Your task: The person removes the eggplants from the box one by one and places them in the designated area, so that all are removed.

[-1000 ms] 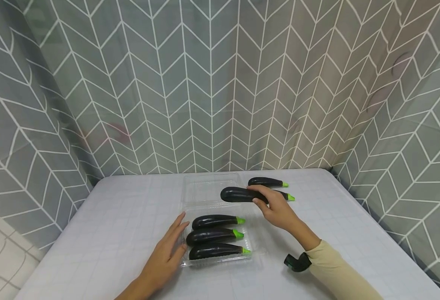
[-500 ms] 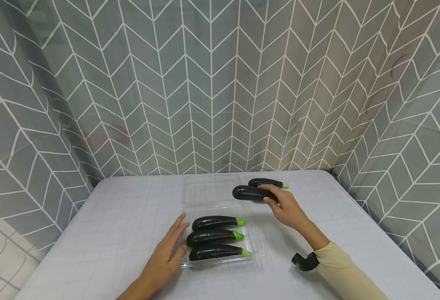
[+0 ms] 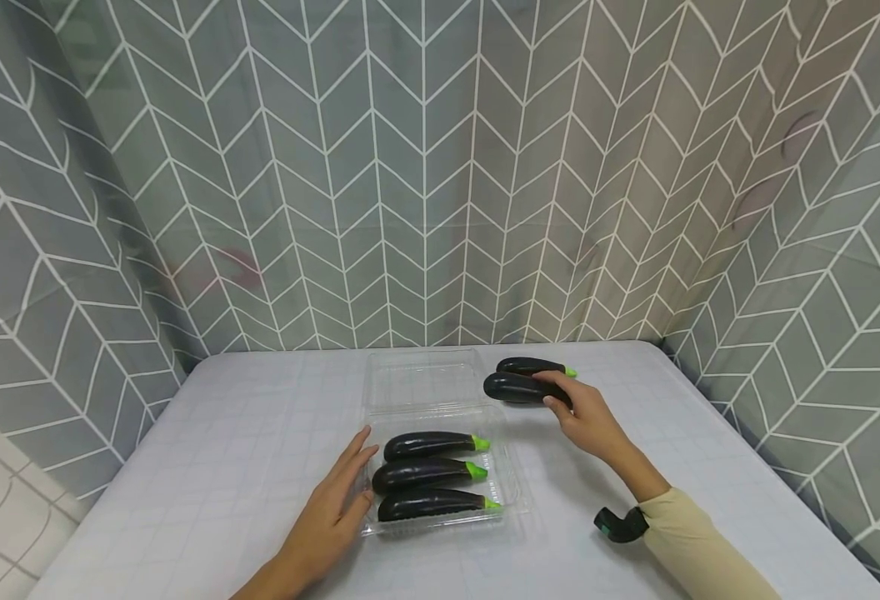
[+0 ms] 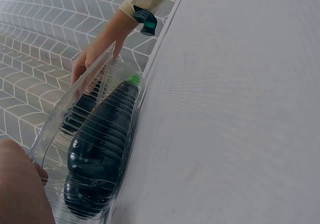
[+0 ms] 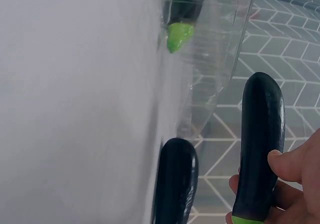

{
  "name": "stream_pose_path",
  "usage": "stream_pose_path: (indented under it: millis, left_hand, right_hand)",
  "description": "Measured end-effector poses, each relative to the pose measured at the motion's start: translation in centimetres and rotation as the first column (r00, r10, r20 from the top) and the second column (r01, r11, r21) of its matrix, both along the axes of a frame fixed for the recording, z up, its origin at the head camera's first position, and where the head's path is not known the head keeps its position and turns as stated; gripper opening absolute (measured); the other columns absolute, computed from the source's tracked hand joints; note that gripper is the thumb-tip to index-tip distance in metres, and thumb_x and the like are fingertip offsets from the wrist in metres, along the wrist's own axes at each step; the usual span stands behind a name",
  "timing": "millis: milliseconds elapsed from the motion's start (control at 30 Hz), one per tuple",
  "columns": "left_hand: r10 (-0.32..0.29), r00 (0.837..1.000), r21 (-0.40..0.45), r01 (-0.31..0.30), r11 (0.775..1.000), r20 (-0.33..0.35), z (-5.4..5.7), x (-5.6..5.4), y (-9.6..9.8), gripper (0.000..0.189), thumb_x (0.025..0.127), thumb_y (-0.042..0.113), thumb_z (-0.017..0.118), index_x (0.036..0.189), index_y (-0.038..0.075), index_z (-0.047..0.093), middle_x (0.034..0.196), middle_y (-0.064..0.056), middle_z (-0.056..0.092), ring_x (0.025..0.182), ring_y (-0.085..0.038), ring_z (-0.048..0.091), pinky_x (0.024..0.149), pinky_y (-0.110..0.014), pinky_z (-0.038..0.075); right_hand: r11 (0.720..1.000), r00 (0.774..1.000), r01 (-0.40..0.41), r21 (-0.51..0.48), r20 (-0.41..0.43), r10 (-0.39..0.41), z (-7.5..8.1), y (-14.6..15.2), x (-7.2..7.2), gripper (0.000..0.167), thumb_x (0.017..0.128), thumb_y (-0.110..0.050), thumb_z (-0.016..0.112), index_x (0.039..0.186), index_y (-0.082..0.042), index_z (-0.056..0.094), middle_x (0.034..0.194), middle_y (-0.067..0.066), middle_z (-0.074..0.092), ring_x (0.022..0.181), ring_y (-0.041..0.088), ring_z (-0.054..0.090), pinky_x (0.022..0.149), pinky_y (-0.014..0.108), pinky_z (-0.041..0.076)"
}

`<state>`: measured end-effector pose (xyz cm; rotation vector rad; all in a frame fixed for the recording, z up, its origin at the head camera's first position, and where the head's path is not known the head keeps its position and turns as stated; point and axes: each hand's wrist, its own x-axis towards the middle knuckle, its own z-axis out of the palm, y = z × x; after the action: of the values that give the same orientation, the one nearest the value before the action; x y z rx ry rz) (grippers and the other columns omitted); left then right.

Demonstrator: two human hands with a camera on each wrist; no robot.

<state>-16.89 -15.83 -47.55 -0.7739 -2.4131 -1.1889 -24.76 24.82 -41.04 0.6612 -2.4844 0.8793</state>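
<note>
"While R hand (image 3: 593, 425) has thumb + fingers round an eggplant (image 3: 515, 387), where's that eggplant, per head cam?"

"Approx 10 o'clock of R hand, just beside its palm; 2 o'clock of L hand (image 3: 327, 508), well apart from it. Clear box (image 3: 440, 522) is at L hand's 2–3, lid (image 3: 425, 379) folded back at box's 12."

"L hand status?"

"Grasps nothing: fingers straight, tips at box's 9 o'clock edge. Three more eggplants (image 3: 427, 473) in box; a loose one (image 3: 528, 364) on tbl (image 3: 222, 467) at held one's 12."

"L wrist cam?"

"Box left of ctr, dark eggplants thru ribbed wall. L hand at box's 8, R hand at its 12. Can't pick out held one thru plastic."

"R wrist?"

"Grasp's clearer: thumb near side, fingertips far side, green end at held one's 6. Another eggplant at its 8, apart; box at its 11."
</note>
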Motion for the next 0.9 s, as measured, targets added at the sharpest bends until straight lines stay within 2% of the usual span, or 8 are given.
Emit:
stream_pose_path:
  millis: [333,633,900]
  left_hand:
    - [0.001,1.0,-0.004,-0.001,1.0,0.001,0.2,0.1,0.1,0.061,0.092,-0.002,0.061,0.152,0.002,0.049,0.17,0.0,0.026,0.152,-0.03,0.03,0.117,-0.014,0.014]
    - [0.008,1.0,-0.009,-0.008,1.0,0.0,0.2,0.1,0.1,0.06,0.093,-0.002,0.06,0.152,0.002,0.049,0.17,0.0,0.025,0.152,-0.029,0.029,0.118,-0.015,0.014]
    - [-0.001,1.0,-0.006,0.0,1.0,-0.013,0.0,0.0,0.0,0.061,0.093,-0.002,0.06,0.152,0.004,0.049,0.17,0.0,0.025,0.152,-0.03,0.029,0.118,-0.015,0.014]
  right_hand:
    - [1.0,1.0,0.028,0.002,0.004,-0.028,-0.9,1.3,-0.4,0.039,0.095,0.008,0.067,0.132,-0.001,0.065,0.128,0.022,0.068,0.121,0.044,0.062,0.098,0.062,0.049]
    - [0.999,0.998,0.052,0.005,0.041,-0.052,-1.7,2.2,-1.0,0.038,0.095,0.009,0.066,0.131,-0.001,0.065,0.127,0.023,0.068,0.12,0.044,0.062,0.098,0.062,0.049]
    - [0.999,0.996,0.041,0.02,0.077,-0.042,-2.6,2.8,-1.7,0.037,0.093,0.01,0.066,0.129,0.002,0.065,0.126,0.024,0.068,0.123,0.047,0.06,0.101,0.064,0.047]
